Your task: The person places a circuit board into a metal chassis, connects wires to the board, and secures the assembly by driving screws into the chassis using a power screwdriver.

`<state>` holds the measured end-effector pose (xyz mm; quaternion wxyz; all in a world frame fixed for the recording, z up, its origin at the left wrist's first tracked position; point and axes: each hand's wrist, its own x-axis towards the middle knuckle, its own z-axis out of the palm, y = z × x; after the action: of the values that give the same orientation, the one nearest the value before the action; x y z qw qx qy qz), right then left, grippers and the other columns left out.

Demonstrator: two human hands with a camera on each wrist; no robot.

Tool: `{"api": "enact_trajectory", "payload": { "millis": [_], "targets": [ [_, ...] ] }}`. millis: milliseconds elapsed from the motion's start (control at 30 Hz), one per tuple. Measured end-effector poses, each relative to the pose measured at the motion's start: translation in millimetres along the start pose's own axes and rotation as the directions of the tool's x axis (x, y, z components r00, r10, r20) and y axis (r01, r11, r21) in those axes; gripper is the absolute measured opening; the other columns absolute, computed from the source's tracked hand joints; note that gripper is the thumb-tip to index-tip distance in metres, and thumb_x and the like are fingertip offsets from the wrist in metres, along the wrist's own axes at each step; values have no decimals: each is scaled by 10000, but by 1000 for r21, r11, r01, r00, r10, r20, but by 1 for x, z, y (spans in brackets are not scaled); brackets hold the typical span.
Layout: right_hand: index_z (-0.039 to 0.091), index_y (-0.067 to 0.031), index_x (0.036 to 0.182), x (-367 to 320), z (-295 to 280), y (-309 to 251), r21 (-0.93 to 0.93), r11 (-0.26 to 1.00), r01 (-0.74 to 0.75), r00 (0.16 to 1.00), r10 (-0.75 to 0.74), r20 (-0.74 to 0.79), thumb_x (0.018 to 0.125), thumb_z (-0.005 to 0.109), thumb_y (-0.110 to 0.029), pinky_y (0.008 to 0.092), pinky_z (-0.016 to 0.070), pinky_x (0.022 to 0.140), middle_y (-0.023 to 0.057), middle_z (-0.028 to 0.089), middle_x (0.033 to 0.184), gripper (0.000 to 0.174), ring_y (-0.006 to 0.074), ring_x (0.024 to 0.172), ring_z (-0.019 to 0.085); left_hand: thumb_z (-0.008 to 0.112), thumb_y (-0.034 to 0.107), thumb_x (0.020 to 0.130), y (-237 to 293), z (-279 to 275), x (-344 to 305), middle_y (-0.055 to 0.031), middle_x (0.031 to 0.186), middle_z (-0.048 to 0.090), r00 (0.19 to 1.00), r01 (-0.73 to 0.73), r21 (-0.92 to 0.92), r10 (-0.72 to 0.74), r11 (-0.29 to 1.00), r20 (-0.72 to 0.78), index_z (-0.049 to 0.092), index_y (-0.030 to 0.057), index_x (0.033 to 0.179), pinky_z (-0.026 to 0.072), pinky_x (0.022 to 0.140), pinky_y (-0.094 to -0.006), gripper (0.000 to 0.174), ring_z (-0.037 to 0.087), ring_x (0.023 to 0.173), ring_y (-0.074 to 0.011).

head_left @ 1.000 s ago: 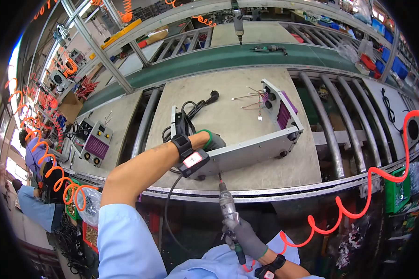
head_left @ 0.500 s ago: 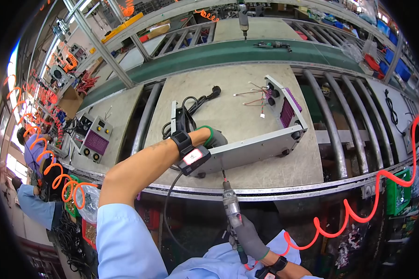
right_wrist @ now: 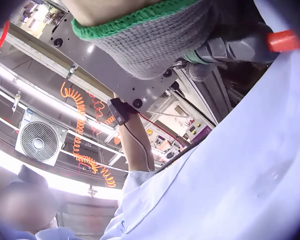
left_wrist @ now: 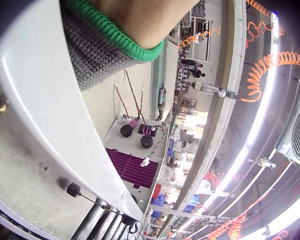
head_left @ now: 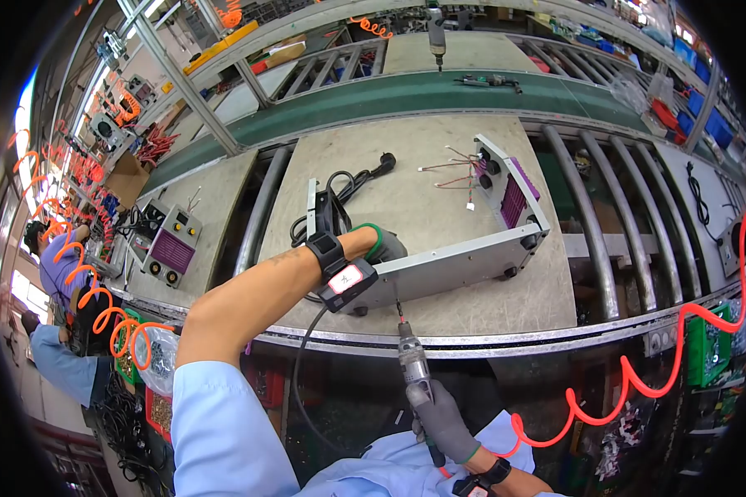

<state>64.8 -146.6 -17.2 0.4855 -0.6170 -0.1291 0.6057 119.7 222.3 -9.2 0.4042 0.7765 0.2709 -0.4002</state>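
Observation:
A grey metal chassis with a purple vented end panel (head_left: 514,203) lies on a pale board (head_left: 439,323), its long side panel (head_left: 456,267) facing the person. My gloved left hand (head_left: 392,246) reaches over that panel near its left end; its fingers are hidden behind the metal. The left wrist view shows only the glove's knit cuff (left_wrist: 97,50) beside the panel (left_wrist: 50,105). Below, my gloved right hand (head_left: 441,422) grips a power screwdriver (head_left: 412,360), its bit pointing up at the side panel's lower left part. In the right wrist view the glove (right_wrist: 155,47) wraps the tool's handle (right_wrist: 235,50).
A black power cord (head_left: 360,178) lies behind the left hand. Metal rollers (head_left: 592,224) flank the board, and a green belt (head_left: 340,103) runs beyond it. Another screwdriver (head_left: 436,37) hangs overhead. A red coiled hose (head_left: 625,381) crosses the right side; another unit (head_left: 171,244) stands left.
The head view has shifted slightly, so the board and chassis sit a little further right. Both hands keep nearly the same positions against the chassis. The red hose has swayed.

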Motion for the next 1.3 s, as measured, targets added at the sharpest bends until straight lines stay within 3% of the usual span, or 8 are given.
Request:
{"api": "enact_trajectory", "payload": {
  "millis": [100,267,400,967,1067,1167,1267,1300],
  "targets": [
    [514,-56,1075,1,-3,2,35,999,-5,1000,4,25,992,572,-454,275,452,399,41,559,762,411,110,486,563,708,250,765,-4,0,1,-35,753,677,998,-56,9,56,998,-19,747,-18,1003,453,574,-385,360,534,616,-169],
    [511,-64,1076,8,-10,8,247,967,-56,992,25,126,993,565,-453,271,442,401,43,562,787,401,112,499,556,711,283,760,-2,-2,4,-82,836,718,996,-77,162,81,984,-23,736,-7,1064,491,640,-399,422,587,680,-197],
    [497,-70,1052,9,-11,7,169,984,-58,994,40,105,993,563,-455,277,438,402,41,544,776,395,114,498,545,702,299,755,-10,-6,16,-101,896,737,983,-176,298,181,938,11,735,9,1082,508,675,-406,438,616,740,-212],
    [488,-58,1034,1,-9,2,83,996,-27,997,21,74,990,574,-425,268,459,412,43,538,789,380,104,511,555,700,272,728,-10,-8,15,-100,808,715,984,-179,221,177,959,29,735,1,1037,493,634,-428,412,589,671,-233],
    [503,-43,1122,3,-9,7,94,995,-16,997,8,77,1005,551,-442,271,455,401,46,551,707,419,108,471,548,703,285,740,-2,-6,6,-101,825,724,990,-142,242,142,960,19,735,8,1057,498,636,-430,422,595,672,-234],
    [505,-52,1137,11,-14,16,312,946,-87,981,28,190,1023,520,-424,282,443,388,61,561,738,389,123,472,553,706,288,755,6,-3,0,-85,814,717,994,-109,246,112,963,5,734,-1,1057,495,624,-420,419,589,665,-219],
    [509,-57,1121,5,-24,6,712,558,-426,869,33,494,1031,498,-407,292,428,372,70,569,760,361,135,458,543,713,279,763,7,-1,-4,-54,790,698,995,-94,175,97,980,-12,742,-15,1020,481,599,-392,393,570,651,-187],
    [509,-57,1105,3,-23,5,688,620,-378,892,45,449,1028,506,-410,292,425,370,67,563,750,361,135,453,537,715,274,763,6,0,-4,-43,781,690,996,-90,131,92,987,-10,745,-19,1003,475,590,-381,380,562,646,-176]
  ]
}}
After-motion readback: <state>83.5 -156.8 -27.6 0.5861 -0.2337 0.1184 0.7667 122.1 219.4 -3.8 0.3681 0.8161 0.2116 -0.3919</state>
